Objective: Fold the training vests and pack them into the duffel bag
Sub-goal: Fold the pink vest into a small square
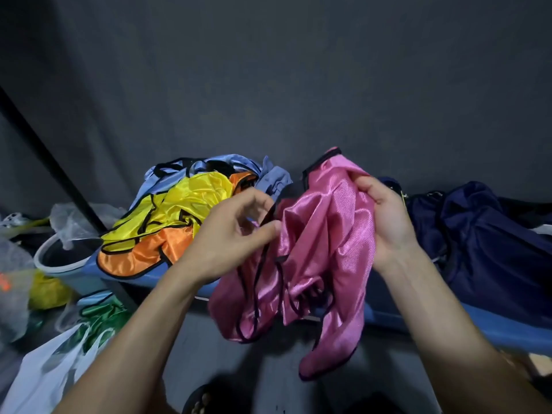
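The pink vest (313,249) hung crumpled in the air between both hands, in front of the near edge of the blue table (507,330). The right hand (385,219) gripped the vest's upper right part, fingers curled over a bunch of fabric with the thumb on the near side. The left hand (239,234) sat at the vest's left edge, fingers loosely curled, thumb and forefinger closing on the black trim; whether the trim was fully pinched could not be told. The vest's long axis ran roughly vertical, from the raised corner above the right hand down to the hem hanging well below both wrists. Most of the fabric lay below and between the two grips, nearer the right hand.

The coming move, by judgement, depended on spreading the vest sideways: the left hand needed a firm hold on the trim before the hands could part and flatten the cloth for folding.

The pile (179,216) of yellow, orange and blue vests lay on the table to the far left, unfolded. The navy duffel (484,243) lay on the table to the right, just beyond the right hand, which was the nearer hand for packing.
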A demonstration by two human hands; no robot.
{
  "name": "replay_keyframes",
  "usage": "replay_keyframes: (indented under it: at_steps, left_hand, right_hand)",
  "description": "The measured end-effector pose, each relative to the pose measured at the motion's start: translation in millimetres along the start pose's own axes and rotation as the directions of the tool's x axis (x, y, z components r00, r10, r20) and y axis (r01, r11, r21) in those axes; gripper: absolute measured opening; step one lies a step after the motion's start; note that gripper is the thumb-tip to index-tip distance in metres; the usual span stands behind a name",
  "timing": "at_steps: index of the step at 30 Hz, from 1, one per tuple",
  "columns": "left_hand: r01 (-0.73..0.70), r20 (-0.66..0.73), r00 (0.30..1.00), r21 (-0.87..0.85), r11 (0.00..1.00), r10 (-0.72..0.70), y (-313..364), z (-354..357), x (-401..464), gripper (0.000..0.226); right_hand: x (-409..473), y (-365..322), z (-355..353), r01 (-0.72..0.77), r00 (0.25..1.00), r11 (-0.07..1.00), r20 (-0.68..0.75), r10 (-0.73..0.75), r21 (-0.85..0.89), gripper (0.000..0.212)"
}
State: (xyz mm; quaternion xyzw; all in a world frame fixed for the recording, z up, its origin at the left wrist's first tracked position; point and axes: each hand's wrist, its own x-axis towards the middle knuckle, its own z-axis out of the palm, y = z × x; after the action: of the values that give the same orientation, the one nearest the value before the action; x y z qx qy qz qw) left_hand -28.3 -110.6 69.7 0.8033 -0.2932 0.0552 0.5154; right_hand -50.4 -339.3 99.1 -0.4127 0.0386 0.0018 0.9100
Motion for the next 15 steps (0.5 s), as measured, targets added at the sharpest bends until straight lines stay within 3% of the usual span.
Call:
replay_keyframes:
  at_steps: [1,3,5,7,8,10,12,14,15]
  left_hand:
    - [-0.021,-0.037,0.999,0.010,1.000,0.021,4.5,3.4,-1.8,0.024]
    - [-0.103,-0.193,0.969,0.262,0.959,0.157,11.1,6.2,-4.3,0.031]
    - [-0.130,-0.365,0.865,0.499,0.857,0.344,18.1,4.3,-6.0,0.035]
    - [-0.194,-0.394,0.780,0.587,0.786,0.487,26.2,3.4,-10.3,0.028]
    - [-0.254,-0.344,0.793,0.562,0.787,0.502,26.6,3.8,-13.4,0.022]
    - [-0.292,-0.126,0.921,0.404,0.867,0.369,19.2,4.5,-18.6,0.018]
    - [-0.118,0.151,0.987,0.486,0.866,0.049,1.1,7.2,-21.4,0.036]
    - [0.031,0.290,0.918,0.628,0.777,-0.272,-21.8,12.1,-24.3,0.057]
    - [0.056,0.321,0.877,0.669,0.741,-0.357,-30.1,14.7,-26.1,0.060]
  right_hand:
    - [-0.1,-0.9,2.0,0.014,1.000,1.000,0.006,-0.014,-0.002,0.049]
    - [0.0,-2.4,4.9,0.043,0.999,0.999,-0.002,-0.043,-0.013,0.046]
    - [0.0,-4.7,6.2,0.068,0.998,0.998,-0.017,-0.068,-0.014,0.040]
    - [-0.7,-7.3,6.9,0.071,0.997,0.997,-0.040,-0.071,-0.004,0.037]
    - [-1.6,-9.2,8.4,0.067,0.996,0.998,-0.052,-0.067,0.004,0.038]
    - [-1.2,-15.6,11.6,0.084,0.995,0.996,-0.063,-0.083,0.011,0.044]
    - [-0.2,-25.1,19.0,0.116,0.991,0.993,-0.062,-0.116,0.000,0.046]
    - [2.1,-35.7,26.8,0.146,0.988,0.989,-0.054,-0.146,-0.003,0.042]
    - [3.4,-40.7,30.3,0.161,0.985,0.987,-0.056,-0.162,-0.018,0.037]
